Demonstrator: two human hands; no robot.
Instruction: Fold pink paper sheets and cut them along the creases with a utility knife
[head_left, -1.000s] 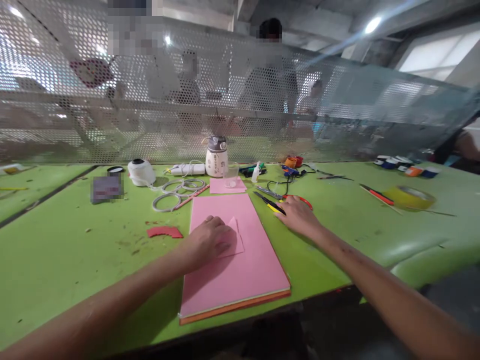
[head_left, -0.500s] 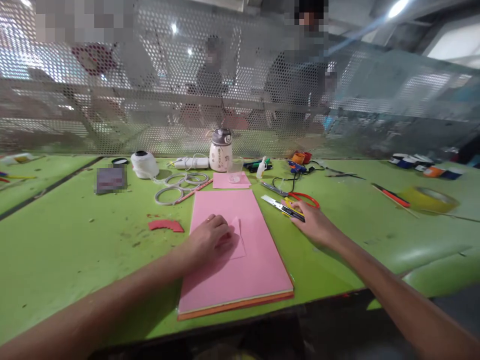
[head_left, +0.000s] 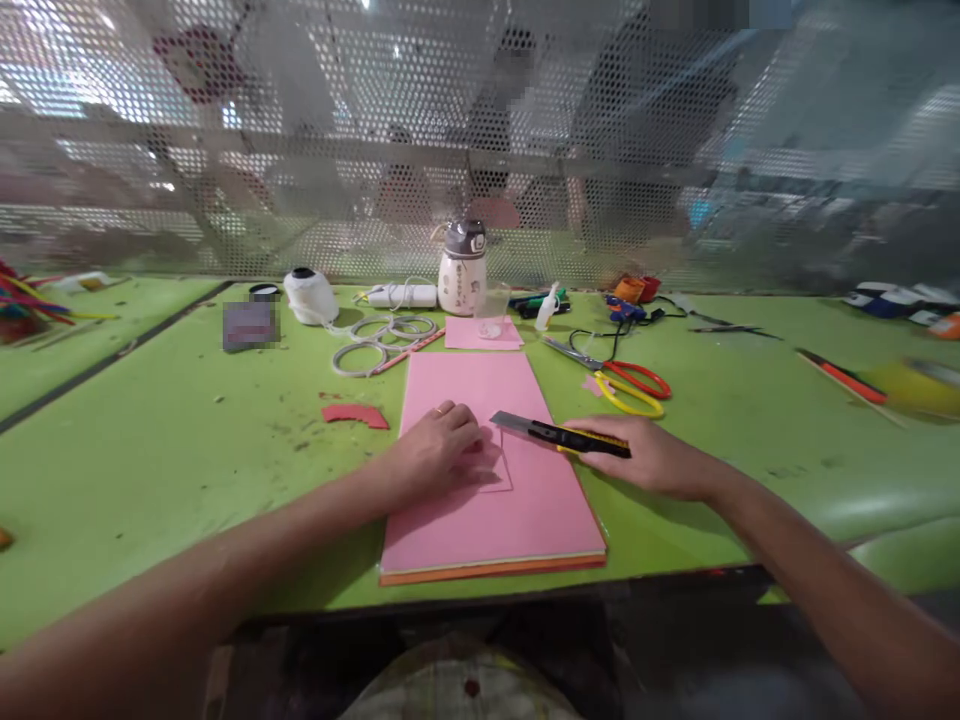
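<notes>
My right hand (head_left: 637,452) is closed round a utility knife (head_left: 559,434) with a black and yellow handle. Its blade is out and points left, over the stack of pink paper sheets (head_left: 457,380). On that stack rests my left hand (head_left: 439,445), fingers curled together at a small pink paper piece (head_left: 493,472). The hand covers much of the piece. Scissors (head_left: 630,385) with one red and one yellow handle lie beyond my right hand, beside a pink paper scrap (head_left: 594,386).
Left of the stack lies a red paper strip (head_left: 355,415). Farther back stand a thread cone (head_left: 311,297), a bottle (head_left: 462,275) and a small glue bottle (head_left: 548,307). A coiled white cord (head_left: 375,345) lies near them. A perforated metal screen (head_left: 337,200) closes off the back.
My right hand has picked the utility knife up from beside the scissors and brought it left over the pink stack. My left hand stays on the small paper piece. The camera view has shifted.
</notes>
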